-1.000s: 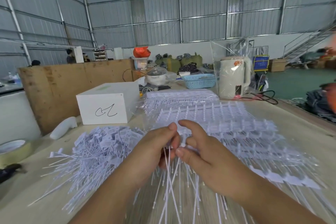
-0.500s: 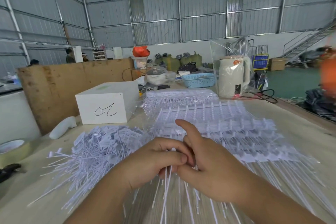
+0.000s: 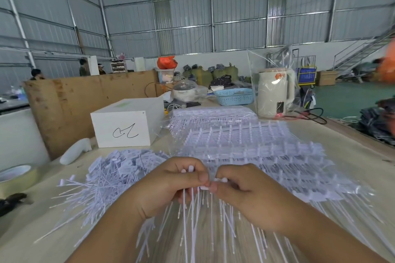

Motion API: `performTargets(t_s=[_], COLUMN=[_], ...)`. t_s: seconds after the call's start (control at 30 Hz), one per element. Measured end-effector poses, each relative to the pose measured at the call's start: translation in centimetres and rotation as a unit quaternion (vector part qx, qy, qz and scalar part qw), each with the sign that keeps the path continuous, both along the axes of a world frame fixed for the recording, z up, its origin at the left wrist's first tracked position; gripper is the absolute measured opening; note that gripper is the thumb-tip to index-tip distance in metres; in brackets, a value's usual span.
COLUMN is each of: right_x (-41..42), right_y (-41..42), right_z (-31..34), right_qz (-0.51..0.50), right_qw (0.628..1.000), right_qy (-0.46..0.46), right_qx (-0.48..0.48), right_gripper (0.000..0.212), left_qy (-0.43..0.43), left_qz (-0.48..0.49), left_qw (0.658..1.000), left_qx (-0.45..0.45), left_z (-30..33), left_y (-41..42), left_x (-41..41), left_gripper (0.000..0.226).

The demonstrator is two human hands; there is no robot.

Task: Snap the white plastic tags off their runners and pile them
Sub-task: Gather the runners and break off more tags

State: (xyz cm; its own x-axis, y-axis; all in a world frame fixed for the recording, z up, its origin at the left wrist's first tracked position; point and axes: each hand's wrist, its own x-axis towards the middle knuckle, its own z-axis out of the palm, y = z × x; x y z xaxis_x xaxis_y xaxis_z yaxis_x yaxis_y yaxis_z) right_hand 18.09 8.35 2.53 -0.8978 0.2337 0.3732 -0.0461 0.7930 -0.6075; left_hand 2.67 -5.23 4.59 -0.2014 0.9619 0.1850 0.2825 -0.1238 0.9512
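Hands meet low centre in head view: left hand (image 3: 171, 186) curls round a bunch of tag stems, thumb & fingers clamped on white tags (image 3: 193, 203); right hand (image 3: 245, 194) pinches a tag head at the runner, fingertips nearly touching the left's. Prob. mid-snap: twist short & sharp at the joint, keep stems bunched. Loose pile (image 3: 111, 175) lies just left w/ room to drop. Unsnapped runner sheets (image 3: 245, 149) crowd ahead; white box (image 3: 126, 126) behind pile.

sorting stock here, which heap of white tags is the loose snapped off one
The pile of loose tags left of the hands: its pieces lie jumbled at all angles. The tags on runners ahead and the wrapped bundle behind keep neat rows.
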Motion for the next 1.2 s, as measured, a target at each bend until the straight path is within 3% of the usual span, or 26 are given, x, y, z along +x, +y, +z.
performTargets(t_s=[0.13,0.33,0.5,0.9,1.0,1.2], right_x=[-0.3,-0.5,-1.0,-1.9,-2.0,-0.8], right_y=[0.0,-0.3,-1.1,-2.2,-1.5,-0.2], right_z=[-0.1,0.4,0.6,-0.2,-0.4,-0.5], right_qz=[-0.024,-0.106,-0.152,-0.203,-0.15,-0.007], right_qw=[0.999,0.989,0.98,0.963,0.975,0.989], right_qy=[0.013,0.075,0.106,0.169,0.164,0.116], right_qx=[0.041,0.064,0.067,0.058,0.005,-0.095], right_gripper=[0.036,0.036,0.036,0.053,0.048,0.034], left_qy=[0.002,0.005,-0.026,0.043,0.021,-0.082], left_qz=[-0.003,0.12,0.164,0.263,0.242,0.046], left_qw=[1.0,0.989,0.973,0.94,0.95,0.993], left_qx=[0.002,0.091,0.161,0.214,0.198,0.068], left_z=[-0.1,-0.2,-0.1,-0.3,-0.2,-0.1], left_y=[-0.2,1.1,1.7,2.4,2.0,0.7], left_x=[-0.4,1.0,2.1,3.2,2.8,1.1], left_gripper=[0.009,0.012,0.01,0.03,0.024,0.013])
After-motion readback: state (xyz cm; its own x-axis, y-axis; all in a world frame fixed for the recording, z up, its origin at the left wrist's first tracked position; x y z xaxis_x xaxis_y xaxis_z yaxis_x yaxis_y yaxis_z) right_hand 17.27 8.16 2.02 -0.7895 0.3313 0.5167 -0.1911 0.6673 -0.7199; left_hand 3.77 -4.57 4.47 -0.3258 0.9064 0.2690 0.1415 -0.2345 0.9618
